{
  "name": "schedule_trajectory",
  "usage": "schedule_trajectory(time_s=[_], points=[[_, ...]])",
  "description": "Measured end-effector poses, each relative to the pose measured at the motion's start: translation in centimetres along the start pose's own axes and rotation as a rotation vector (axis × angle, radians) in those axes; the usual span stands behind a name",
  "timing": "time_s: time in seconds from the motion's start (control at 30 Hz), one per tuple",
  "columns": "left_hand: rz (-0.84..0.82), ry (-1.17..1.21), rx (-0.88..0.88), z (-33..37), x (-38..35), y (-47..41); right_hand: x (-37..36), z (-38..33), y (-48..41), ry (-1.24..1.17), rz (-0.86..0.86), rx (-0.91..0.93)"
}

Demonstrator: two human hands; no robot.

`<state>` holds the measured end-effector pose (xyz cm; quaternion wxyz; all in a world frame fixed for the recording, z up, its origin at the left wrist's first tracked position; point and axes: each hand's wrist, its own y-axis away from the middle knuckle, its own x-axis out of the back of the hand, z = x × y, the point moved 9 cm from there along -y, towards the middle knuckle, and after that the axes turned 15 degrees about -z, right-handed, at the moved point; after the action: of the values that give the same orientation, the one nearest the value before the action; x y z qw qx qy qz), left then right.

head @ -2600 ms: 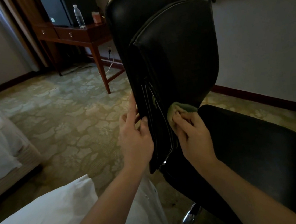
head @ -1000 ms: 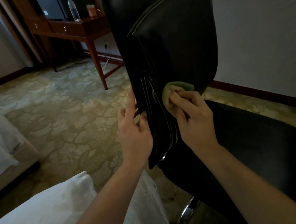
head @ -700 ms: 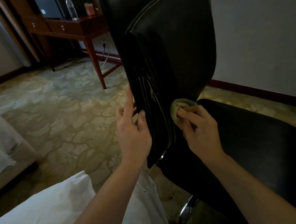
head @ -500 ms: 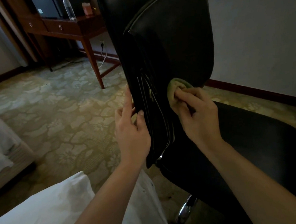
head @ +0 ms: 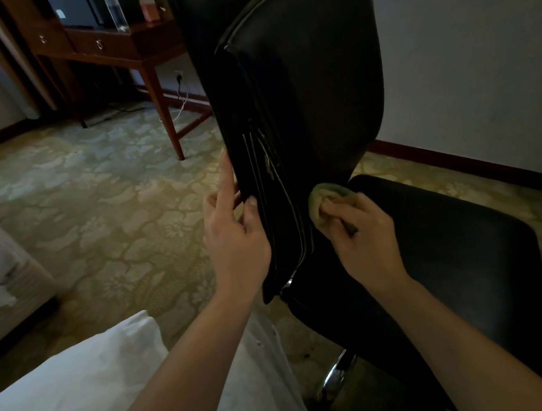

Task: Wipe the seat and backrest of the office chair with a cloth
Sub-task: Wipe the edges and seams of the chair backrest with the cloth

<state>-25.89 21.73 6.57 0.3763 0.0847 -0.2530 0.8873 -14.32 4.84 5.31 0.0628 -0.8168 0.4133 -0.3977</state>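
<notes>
Gripping the cloth [head: 327,195], your right hand [head: 364,234] is pressing it low on the backrest [head: 317,83]; your left hand [head: 233,242] is pinching its edge.

The backrest [head: 309,77] is glossy black, with thin pale piping lines along its edge and down its near side. The seat [head: 452,253] is the same plain black. The cloth [head: 324,196] is a dull olive green with no pattern. The chair base [head: 334,376] is bright chrome. The carpet [head: 96,207] has a floral, cobble-like pattern in olive yellow and pale grey-green. The desk [head: 119,47] is red-brown wood and the skirting board [head: 459,165] a darker red-brown. The wall [head: 464,51] is plain pale grey. The pillow [head: 65,394] is plain white, the bottle [head: 114,11] clear, the small box [head: 150,12] pinkish orange and the cable [head: 182,104] white.
</notes>
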Motion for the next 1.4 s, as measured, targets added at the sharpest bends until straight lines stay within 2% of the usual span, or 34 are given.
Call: schedule_trajectory(time_s=[0.2, 0.43, 0.57, 0.67, 0.8, 1.07, 1.2, 1.27, 1.4], points=[[-0.004, -0.011, -0.004, 0.2, 0.1, 0.7, 0.3, -3.7, -1.9, -0.065, 0.092, 0.114], [0.009, -0.009, 0.006, 0.1, 0.0, 0.9, -2.1, 0.4, 1.7, -0.024, 0.045, 0.018], [0.013, -0.014, -0.004, 0.3, 0.0, 1.0, -0.8, 0.9, 1.2, -0.035, 0.027, -0.024], [0.011, -0.010, 0.002, 0.4, 0.0, 1.0, 1.0, -1.4, 0.0, -0.056, 0.098, 0.057], [0.010, -0.028, 0.003, 0.2, 0.1, 1.0, 0.1, -3.3, -1.1, -0.048, 0.058, 0.139], [0.009, -0.018, 0.001, 0.1, 0.0, 1.0, -2.1, 1.1, 1.4, 0.021, -0.122, -0.002], [0.000, -0.017, -0.003, 0.1, 0.0, 1.0, 1.0, 0.1, 0.1, -0.043, -0.024, -0.007], [0.007, -0.025, -0.002, 0.2, 0.0, 1.0, 2.5, -1.4, -1.2, -0.073, 0.026, 0.023], [0.016, -0.037, 0.018, 0.0, 0.1, 1.0, 0.9, -3.9, -2.1, 0.008, -0.040, 0.146]])
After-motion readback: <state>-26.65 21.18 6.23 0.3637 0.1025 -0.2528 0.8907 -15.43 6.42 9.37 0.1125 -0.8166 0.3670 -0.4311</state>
